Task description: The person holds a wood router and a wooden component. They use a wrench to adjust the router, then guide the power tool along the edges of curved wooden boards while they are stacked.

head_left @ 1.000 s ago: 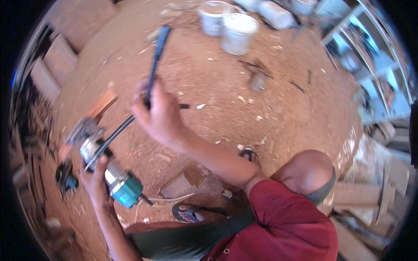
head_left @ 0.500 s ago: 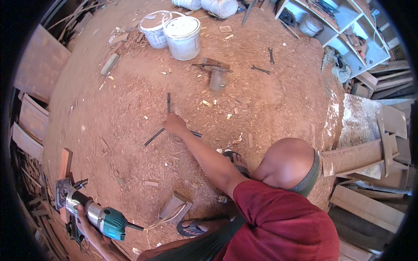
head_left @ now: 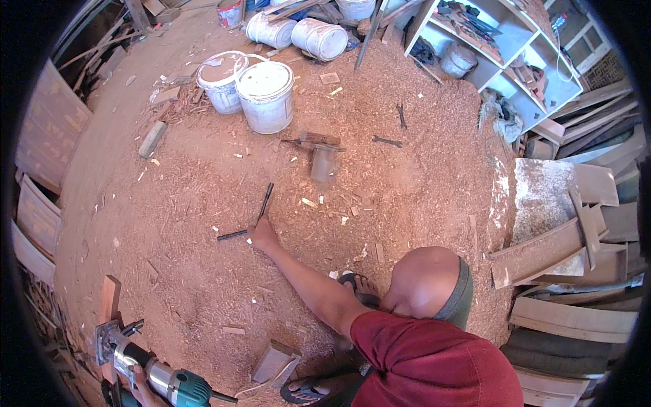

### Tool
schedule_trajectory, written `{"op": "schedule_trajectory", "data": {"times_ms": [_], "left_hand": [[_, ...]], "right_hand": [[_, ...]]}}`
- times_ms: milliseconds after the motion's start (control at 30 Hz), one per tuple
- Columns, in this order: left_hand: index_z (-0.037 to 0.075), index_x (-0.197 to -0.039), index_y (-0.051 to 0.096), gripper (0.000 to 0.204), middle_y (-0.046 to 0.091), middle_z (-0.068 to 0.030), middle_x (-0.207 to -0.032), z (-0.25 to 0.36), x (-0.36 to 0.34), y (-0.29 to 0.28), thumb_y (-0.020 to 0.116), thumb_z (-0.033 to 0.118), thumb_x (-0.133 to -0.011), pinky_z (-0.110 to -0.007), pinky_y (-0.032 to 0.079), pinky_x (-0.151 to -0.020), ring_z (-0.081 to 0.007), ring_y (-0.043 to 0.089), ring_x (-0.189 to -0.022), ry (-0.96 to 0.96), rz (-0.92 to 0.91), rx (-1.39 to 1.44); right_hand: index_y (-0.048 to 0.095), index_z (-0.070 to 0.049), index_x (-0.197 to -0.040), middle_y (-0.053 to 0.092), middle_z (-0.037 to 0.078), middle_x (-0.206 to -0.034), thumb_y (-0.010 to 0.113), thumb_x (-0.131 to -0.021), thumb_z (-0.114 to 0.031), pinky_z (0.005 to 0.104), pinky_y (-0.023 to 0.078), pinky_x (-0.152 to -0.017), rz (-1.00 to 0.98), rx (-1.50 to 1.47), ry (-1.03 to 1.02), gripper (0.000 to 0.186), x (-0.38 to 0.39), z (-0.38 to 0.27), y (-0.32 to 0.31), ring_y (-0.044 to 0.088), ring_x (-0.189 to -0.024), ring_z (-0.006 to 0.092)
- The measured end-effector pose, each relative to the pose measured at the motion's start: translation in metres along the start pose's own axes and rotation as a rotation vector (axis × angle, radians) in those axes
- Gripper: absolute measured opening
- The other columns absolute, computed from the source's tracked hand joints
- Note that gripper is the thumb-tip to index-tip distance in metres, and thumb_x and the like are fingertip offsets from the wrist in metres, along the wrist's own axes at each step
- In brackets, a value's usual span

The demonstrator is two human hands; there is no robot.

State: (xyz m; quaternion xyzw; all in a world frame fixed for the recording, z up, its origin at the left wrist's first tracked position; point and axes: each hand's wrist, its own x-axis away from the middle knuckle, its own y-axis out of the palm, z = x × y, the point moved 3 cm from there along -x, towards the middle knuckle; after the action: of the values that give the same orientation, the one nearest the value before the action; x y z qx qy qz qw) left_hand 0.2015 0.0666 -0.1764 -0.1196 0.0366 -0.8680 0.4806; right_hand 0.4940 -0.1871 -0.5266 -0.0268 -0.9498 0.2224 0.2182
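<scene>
The left hand (head_left: 140, 386) is wrapped over the metal body of the router (head_left: 163, 377); its thumb side is partly hidden. That hold presumably carries the weight while leaving the base plate and the cord (head_left: 222, 397) free at either end. Beyond the left hand, a wood strip (head_left: 110, 298) passes behind the base plate; whether they touch cannot be told. The right hand (head_left: 264, 237) is reached down to the floor (head_left: 183, 203), where two dark rods meet at its fingertips: the far rod (head_left: 267, 198) points away from it, the side rod (head_left: 232, 235) to its left. Its fingers are turned from view, so whether they pinch the rods or merely touch them cannot be determined. The rods lie within arm's length, likely for easy reach. A wood block (head_left: 274, 364) lies right of the left hand, near the cord. Beyond the right hand stands a metal fixture (head_left: 323, 163), and farther right lie two wrenches (head_left: 386, 141), apart from both hands and apparently set aside.
</scene>
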Motion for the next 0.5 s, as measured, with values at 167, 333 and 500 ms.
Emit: {"op": "schedule_trajectory", "data": {"times_ms": [167, 333, 500], "left_hand": [[-0.011, -0.119, 0.056, 0.056, 0.066, -0.0238, -0.105, 0.003, 0.01, 0.009, 0.063, 0.033, -0.087, -0.046, 0.06, -0.076, -0.0345, 0.068, -0.087, -0.196, -0.168, 0.075], [0.006, -0.117, 0.057, 0.042, 0.067, -0.0105, -0.099, -0.002, 0.016, -0.013, 0.066, 0.037, -0.09, -0.036, 0.058, -0.066, -0.0209, 0.066, -0.083, -0.287, -0.014, 0.373], [0.007, -0.116, 0.056, 0.04, 0.068, -0.0111, -0.093, 0.007, 0.045, -0.044, 0.056, 0.039, -0.092, -0.039, 0.057, -0.07, -0.0227, 0.067, -0.077, -0.368, 0.244, 0.691]], "right_hand": [[0.049, 0.004, -0.129, 0.064, 0.027, -0.114, 0.063, -0.087, -0.018, 0.0488, 0.049, -0.095, 0.296, 0.222, -0.376, 0.049, 0.023, -0.028, -0.021, 0.062, -0.108, 0.0437], [0.06, 0.001, -0.116, 0.067, 0.017, -0.106, 0.069, -0.088, -0.013, 0.0392, 0.055, -0.083, -0.15, -0.248, -0.442, 0.033, 0.137, -0.121, -0.046, 0.066, -0.098, 0.0268], [0.068, 0.0, -0.105, 0.072, 0.008, -0.09, 0.069, -0.094, -0.019, 0.0312, 0.055, -0.078, -1.602, -0.283, -0.219, 0.022, 0.318, -0.264, -0.131, 0.067, -0.087, 0.0153]]}}
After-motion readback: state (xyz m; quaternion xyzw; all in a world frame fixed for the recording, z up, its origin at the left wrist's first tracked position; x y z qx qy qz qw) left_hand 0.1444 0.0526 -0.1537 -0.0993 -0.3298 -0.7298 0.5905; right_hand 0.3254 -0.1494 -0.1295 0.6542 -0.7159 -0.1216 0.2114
